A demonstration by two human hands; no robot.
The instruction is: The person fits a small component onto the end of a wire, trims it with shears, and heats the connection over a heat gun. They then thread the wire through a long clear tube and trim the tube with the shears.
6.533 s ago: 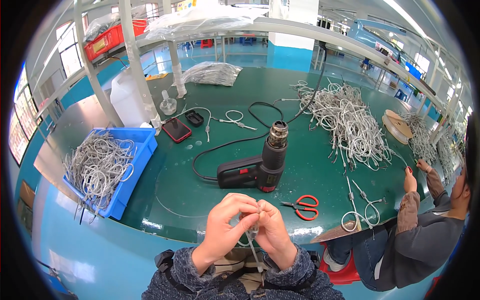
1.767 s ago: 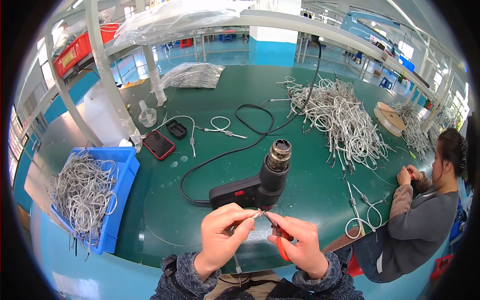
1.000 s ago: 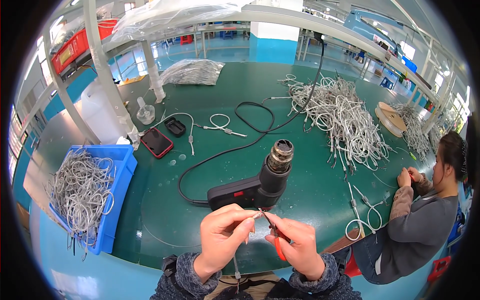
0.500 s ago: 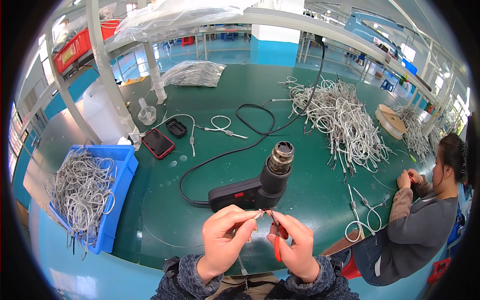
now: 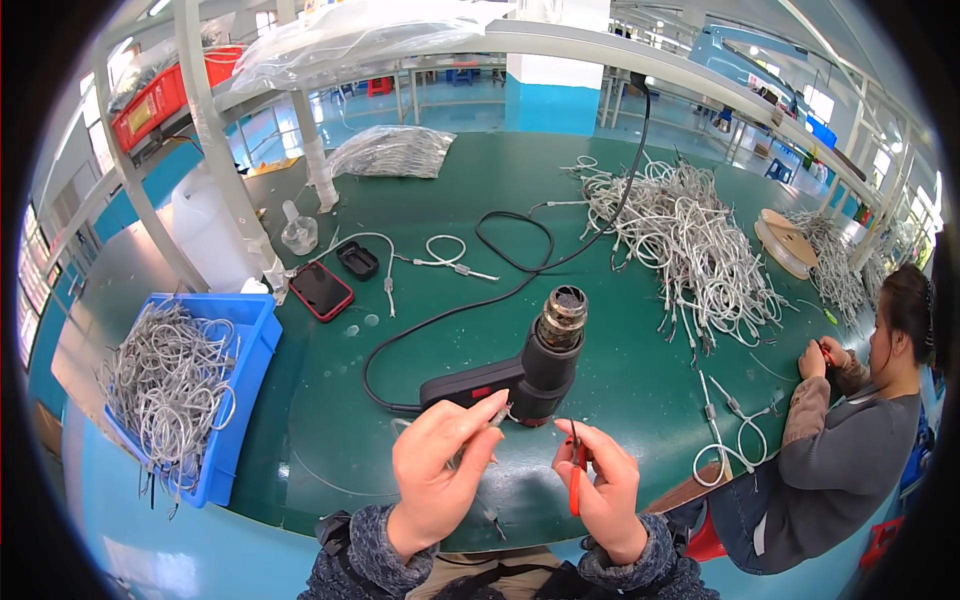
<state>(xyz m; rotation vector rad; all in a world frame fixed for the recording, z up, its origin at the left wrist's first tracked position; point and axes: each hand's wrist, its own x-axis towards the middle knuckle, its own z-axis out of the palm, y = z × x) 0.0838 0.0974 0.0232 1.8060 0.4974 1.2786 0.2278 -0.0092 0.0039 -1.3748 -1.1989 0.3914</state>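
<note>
Between the thumb and fingers of my left hand (image 5: pixel 437 478) is the end of a thin grey cable (image 5: pixel 500 414), its fine wire tips poking out. More of that cable seems to hang below the hand, near the table edge. My right hand (image 5: pixel 612 492) is closed round small red-handled cutters (image 5: pixel 576 478), whose dark tips point up and away from the cable. A gap separates the two hands. Just beyond them a black heat gun (image 5: pixel 540 372) rests on the green table (image 5: pixel 420 220), its metal nozzle upward.
At the left a blue bin (image 5: pixel 262 345) holds many cables. A large cable pile (image 5: pixel 690 240) and a spool (image 5: pixel 785 245) lie at the right. A phone (image 5: pixel 322 290) and a clear bottle (image 5: pixel 298 230) are at the back left. A co-worker (image 5: pixel 850 430) sits at the right.
My hands have moved apart. The cutters have come away from the cable end, to the right, while my left hand still pinches the cable. The view has shifted slightly.
</note>
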